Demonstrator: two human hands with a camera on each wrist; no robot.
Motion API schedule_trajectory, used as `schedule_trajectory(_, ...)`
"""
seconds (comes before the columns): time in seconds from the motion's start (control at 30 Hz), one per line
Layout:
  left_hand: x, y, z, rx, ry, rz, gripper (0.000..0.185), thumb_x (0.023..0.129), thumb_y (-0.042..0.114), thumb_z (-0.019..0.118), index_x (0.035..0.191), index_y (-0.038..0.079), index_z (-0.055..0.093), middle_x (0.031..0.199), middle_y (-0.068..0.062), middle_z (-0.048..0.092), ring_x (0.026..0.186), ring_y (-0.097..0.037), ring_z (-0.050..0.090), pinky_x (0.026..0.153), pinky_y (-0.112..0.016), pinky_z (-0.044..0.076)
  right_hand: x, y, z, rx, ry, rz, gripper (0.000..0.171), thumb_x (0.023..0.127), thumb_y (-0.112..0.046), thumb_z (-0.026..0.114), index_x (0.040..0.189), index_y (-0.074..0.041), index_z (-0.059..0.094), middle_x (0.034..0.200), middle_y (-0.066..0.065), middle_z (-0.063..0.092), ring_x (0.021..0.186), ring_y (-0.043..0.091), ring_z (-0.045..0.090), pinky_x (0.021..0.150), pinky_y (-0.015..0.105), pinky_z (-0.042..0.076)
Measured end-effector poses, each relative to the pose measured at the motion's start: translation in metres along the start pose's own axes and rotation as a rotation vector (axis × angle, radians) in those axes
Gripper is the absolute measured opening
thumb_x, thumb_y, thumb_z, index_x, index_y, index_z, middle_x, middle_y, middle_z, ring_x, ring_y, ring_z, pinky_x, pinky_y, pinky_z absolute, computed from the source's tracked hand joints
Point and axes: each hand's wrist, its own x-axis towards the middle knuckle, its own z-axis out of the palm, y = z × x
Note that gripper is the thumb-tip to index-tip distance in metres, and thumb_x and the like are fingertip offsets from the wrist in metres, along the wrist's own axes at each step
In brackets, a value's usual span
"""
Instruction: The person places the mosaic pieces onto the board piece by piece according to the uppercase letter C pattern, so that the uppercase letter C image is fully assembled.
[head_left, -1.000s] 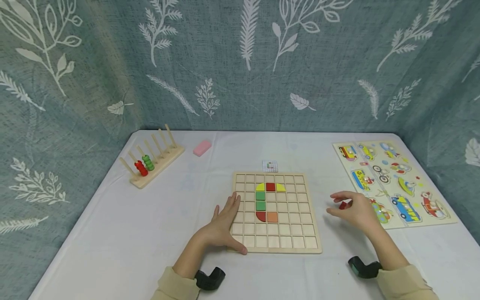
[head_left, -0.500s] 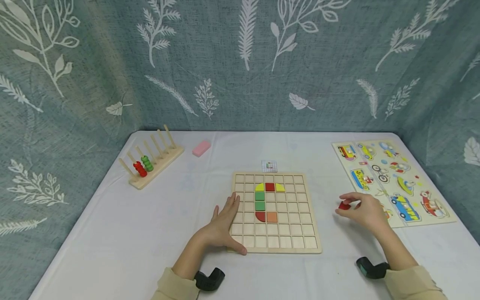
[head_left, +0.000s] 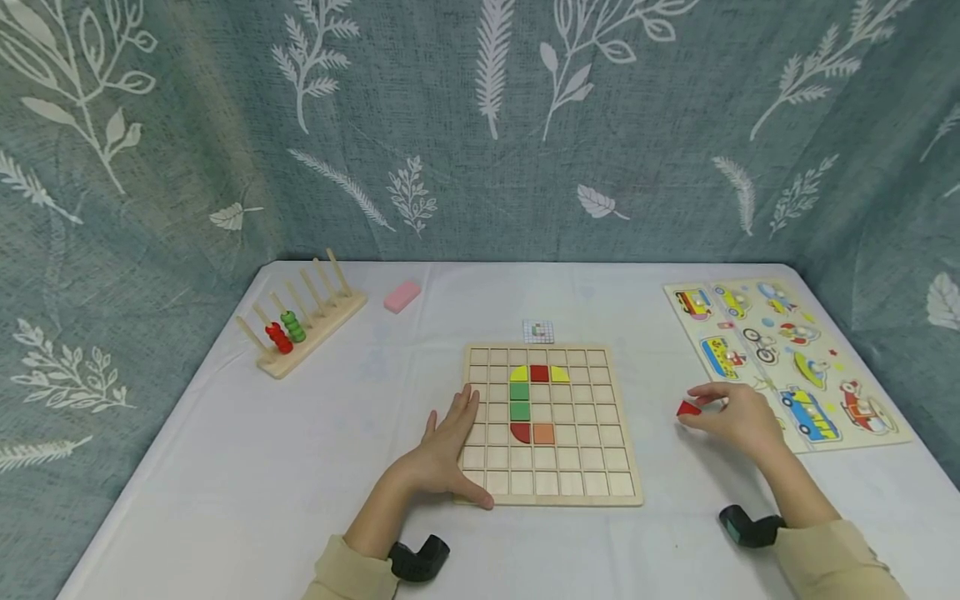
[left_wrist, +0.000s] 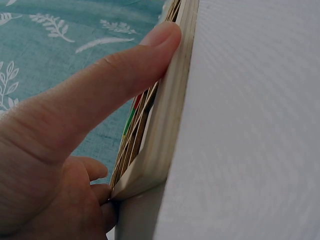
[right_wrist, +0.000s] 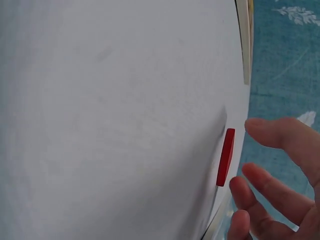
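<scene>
My left hand (head_left: 438, 458) lies along the left side of a square wooden grid board (head_left: 626, 492), its fingers extended. In the left wrist view the thumb (left_wrist: 162, 42) rests on the front edge of the board. Several colored tiles sit in the grid: yellow quarter rounds, a red square (head_left: 539, 374), green squares (head_left: 520, 411), a red quarter round (head_left: 521, 432) and an orange square (head_left: 543, 433). Right of the board, a loose red tile (right_wrist: 226, 157) lies on the white cloth. My right hand (head_left: 738, 418) is beside it, thumb and fingers spread apart, with a gap to the tile in the right wrist view.
Behind the board lies a small pattern card (head_left: 537, 332). A peg stand (head_left: 318, 333) with red and green beads stands at back left, near a pink block (head_left: 402, 297). Vehicle picture puzzle boards (head_left: 765, 383) lie at right, partly behind my right hand.
My right hand has moved a little to the right, leaving more of the red tile in sight; the tile stays in place. The left hand and board have not moved.
</scene>
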Motion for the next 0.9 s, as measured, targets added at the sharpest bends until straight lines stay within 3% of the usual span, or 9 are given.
schedule_trajectory(0.17, 0.000, 0.000, 0.000, 0.006, -0.002, 0.002, 0.134, 0.049, 0.034, 0.089, 0.145, -0.001, 0.003, 0.152, -0.015, -0.006, 0.138, -0.027, -0.007, 0.106, -0.054, -0.007, 0.005, 0.004, 0.001, -0.020, -0.038, -0.006, 0.044, 0.071, -0.025, 0.076, 0.104, 0.002, 0.065, 0.097, 0.020, 0.063, 0.090, 0.033, 0.052, 0.066, 0.038, 0.040)
schedule_trajectory(0.9, 0.000, 0.000, 0.000, 0.007, -0.001, -0.003, 0.134, 0.048, 0.034, 0.090, 0.145, -0.002, 0.004, 0.152, -0.014, -0.006, 0.138, -0.027, -0.007, 0.106, -0.053, -0.008, 0.013, 0.007, -0.001, -0.017, -0.121, 0.008, 0.035, 0.072, -0.017, 0.075, 0.102, -0.001, 0.067, 0.089, 0.014, 0.060, 0.080, 0.027, 0.049, 0.060, 0.032, 0.040)
